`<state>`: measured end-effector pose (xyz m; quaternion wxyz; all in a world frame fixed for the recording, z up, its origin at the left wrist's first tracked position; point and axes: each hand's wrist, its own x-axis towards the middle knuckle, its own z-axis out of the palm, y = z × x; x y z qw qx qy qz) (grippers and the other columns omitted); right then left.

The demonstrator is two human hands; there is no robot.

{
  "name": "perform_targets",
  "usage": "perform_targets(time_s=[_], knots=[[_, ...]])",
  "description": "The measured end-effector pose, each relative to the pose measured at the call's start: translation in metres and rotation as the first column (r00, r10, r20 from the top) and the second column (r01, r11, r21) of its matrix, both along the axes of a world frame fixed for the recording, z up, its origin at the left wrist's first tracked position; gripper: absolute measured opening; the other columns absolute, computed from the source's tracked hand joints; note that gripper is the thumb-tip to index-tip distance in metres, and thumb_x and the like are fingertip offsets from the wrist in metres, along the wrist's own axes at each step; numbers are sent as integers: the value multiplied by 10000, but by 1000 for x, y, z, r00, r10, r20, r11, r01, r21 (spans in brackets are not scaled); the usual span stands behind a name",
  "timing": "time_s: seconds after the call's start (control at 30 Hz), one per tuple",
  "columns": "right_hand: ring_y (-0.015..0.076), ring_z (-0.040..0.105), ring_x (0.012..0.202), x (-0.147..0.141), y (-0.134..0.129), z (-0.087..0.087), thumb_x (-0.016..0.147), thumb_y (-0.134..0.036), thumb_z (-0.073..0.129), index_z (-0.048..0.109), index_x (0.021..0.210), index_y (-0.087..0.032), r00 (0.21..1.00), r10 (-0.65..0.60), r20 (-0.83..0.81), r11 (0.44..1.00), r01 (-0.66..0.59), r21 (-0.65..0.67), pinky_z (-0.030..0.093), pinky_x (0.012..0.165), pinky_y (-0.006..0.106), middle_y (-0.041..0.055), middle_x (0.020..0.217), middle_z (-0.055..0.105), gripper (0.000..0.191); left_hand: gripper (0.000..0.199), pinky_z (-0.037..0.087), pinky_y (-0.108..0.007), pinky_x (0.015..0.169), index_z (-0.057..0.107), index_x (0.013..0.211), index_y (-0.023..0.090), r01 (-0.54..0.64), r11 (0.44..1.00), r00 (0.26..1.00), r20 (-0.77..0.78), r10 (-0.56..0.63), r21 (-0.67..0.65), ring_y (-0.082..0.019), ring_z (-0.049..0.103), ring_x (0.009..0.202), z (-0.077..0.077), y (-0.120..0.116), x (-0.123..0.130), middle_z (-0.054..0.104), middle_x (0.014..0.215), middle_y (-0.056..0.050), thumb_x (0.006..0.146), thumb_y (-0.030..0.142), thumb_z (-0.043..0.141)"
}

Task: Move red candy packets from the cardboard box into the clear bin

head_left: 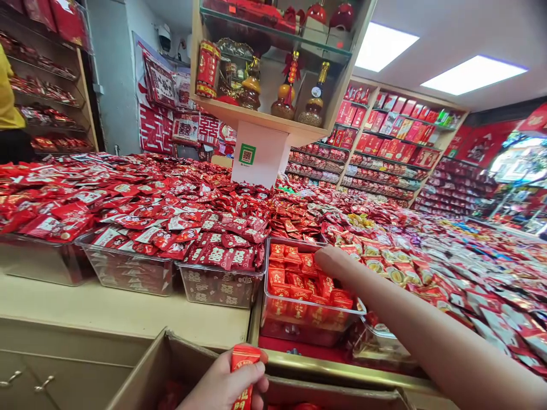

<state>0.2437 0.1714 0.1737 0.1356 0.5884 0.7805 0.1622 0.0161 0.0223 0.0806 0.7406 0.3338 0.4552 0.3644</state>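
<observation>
My left hand (226, 381) pinches a small red wrapped packet (245, 364) with gold lettering, holding it upright over an open cardboard box (145, 364). More red packets lie inside that box, partly out of view. My right arm reaches forward across the right side. At its end, my right hand (331, 262) is at the far right corner of a clear plastic bin (314, 307), over its packets. That bin is filled with similar red packets (294, 279) with gold lettering. The fingers of my right hand are hidden from view.
Clear bins (128, 273) heaped with red wrapped packets line the counter to the left. Loose piles of packets (427, 256) spread to the right. A glass-shelved display case (273, 114) stands above a white pillar with a QR code (247, 155). A person in a yellow top (8, 97) is at far left.
</observation>
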Motion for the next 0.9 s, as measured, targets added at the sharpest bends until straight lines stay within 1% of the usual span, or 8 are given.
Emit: perform_targets(time_s=[0.13,0.23,0.33,0.4,0.47,0.57,0.7,0.9], knots=[[234,603,742,-4,-15,16,720,-37,379,653,751,-84,1000,2,-14,999,-1,38,445,626,304,159,731,651,279,297,414,-229,505,541,870,131,-79,995,989,120,85,-57,-110,552,507,-6,1,-1,611,614,-4,660,323,630],[244,564,826,-20,-53,26,763,-76,376,593,949,-100,967,210,-147,958,-173,231,437,704,361,139,835,633,288,284,424,-232,532,543,912,134,-81,997,971,225,83,-16,-118,572,538,-8,2,-2,633,665,-24,701,311,611],[214,503,943,-44,-108,19,791,-146,432,429,1155,-138,694,624,-360,751,-403,523,418,795,351,121,1019,572,365,272,448,-273,614,531,979,142,-119,993,951,288,111,10,-146,603,617,-3,2,-5,655,768,-55,754,291,563],[172,521,879,-60,-140,2,779,-129,462,446,1105,-173,447,739,-504,671,-420,611,437,751,288,93,964,579,329,301,451,-303,670,514,1032,142,-129,992,931,344,122,0,-166,613,677,2,1,-7,655,858,-84,785,313,519],[137,539,728,-73,-160,-24,778,-137,467,498,999,-190,299,620,-726,779,-349,522,448,635,235,61,829,587,229,333,443,-319,731,482,1087,152,-117,993,893,433,120,-35,-175,614,746,8,0,-9,641,944,-103,811,337,471],[121,521,599,-86,-165,-66,785,-276,480,533,906,-173,136,109,-985,944,-324,60,427,517,215,37,714,576,168,369,413,-362,821,399,1167,184,-90,993,826,551,120,-82,-204,601,861,13,-2,-10,620,1021,-104,833,337,426],[96,496,557,-96,-155,-101,764,-432,487,523,915,-155,-192,-364,-911,831,-509,-225,405,478,204,29,750,570,318,400,394,-412,849,356,1203,186,-70,997,817,571,83,-44,-254,572,945,12,-5,-6,595,1081,-119,844,359,389],[48,400,446,-107,-153,-122,708,-448,563,526,796,-136,-427,-467,-774,824,-527,-207,347,448,188,-23,598,510,327,290,420,-393,817,486,1065,144,-132,989,862,486,144,-59,-261,582,936,9,-7,1,643,984,-124,809,280,487]])
